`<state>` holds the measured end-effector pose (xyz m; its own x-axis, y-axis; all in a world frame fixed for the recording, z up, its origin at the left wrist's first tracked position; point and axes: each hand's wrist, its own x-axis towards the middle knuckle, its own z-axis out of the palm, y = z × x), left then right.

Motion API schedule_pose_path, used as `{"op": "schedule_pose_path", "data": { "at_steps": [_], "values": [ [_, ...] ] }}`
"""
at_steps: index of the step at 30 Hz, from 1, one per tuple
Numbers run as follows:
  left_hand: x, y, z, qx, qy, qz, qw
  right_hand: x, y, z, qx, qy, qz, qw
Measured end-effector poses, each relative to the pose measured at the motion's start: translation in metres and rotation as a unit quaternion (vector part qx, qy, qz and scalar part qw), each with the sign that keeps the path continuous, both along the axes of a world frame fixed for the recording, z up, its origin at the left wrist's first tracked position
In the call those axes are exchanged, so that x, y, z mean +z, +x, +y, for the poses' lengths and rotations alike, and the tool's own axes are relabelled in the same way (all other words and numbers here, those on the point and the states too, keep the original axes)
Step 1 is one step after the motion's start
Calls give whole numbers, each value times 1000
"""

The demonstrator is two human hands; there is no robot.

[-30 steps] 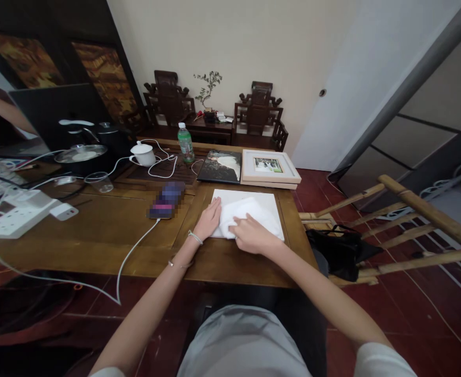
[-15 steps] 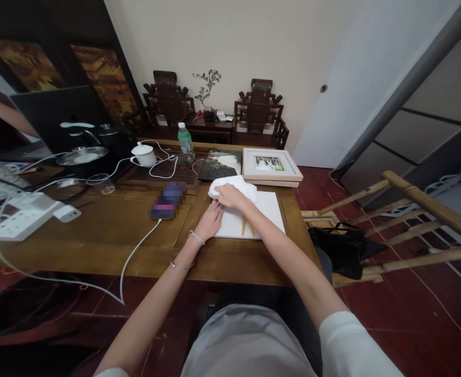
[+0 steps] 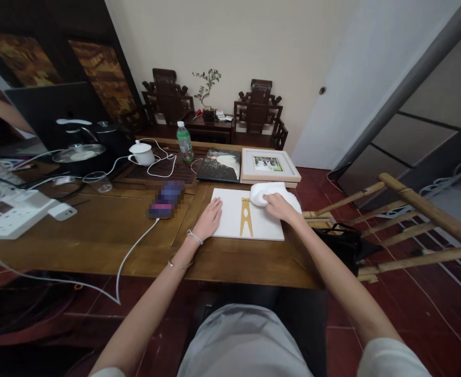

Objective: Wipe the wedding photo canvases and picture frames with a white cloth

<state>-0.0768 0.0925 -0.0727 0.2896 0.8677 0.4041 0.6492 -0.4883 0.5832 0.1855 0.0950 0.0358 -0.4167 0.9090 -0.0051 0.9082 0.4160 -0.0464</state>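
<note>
A flat white board [image 3: 228,215] lies near the table's front edge, with a gold A-shaped figure [image 3: 246,217] at its middle. My left hand [image 3: 210,219] rests flat on the board's left edge, fingers stretched out. My right hand [image 3: 280,206] is closed on a bunched white cloth [image 3: 267,192] over the board's upper right corner. The cloth covers that corner and hangs a little past it. Just behind the board lie a dark picture panel with a white shape [image 3: 219,165] and a pale framed picture [image 3: 270,161] on top of another frame.
To the left are a phone [image 3: 165,201] on a white cable, a clear plastic cup [image 3: 98,181] and a white power strip [image 3: 14,212]. A lidded white mug [image 3: 141,153] and a green-labelled bottle [image 3: 185,141] stand farther back. A bamboo chair [image 3: 423,214] is at right.
My right hand has moved the cloth from the board's upper left to its upper right, uncovering the gold figure. My left hand stays at the left edge, now apart from the cloth.
</note>
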Motion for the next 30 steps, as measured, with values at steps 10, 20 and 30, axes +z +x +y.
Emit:
{"op": "schedule_pose_path", "data": {
  "at_steps": [10,20,30],
  "values": [
    [0,2,-1,5,-11,-4,1000,-12,23,-120,125,-11,22,992],
    [2,0,-1,4,-13,1,1000,-13,7,5,18,22,22,999],
    [2,0,-2,4,-7,-13,1000,-18,4,0,-9,32,35,999]
  ]
}}
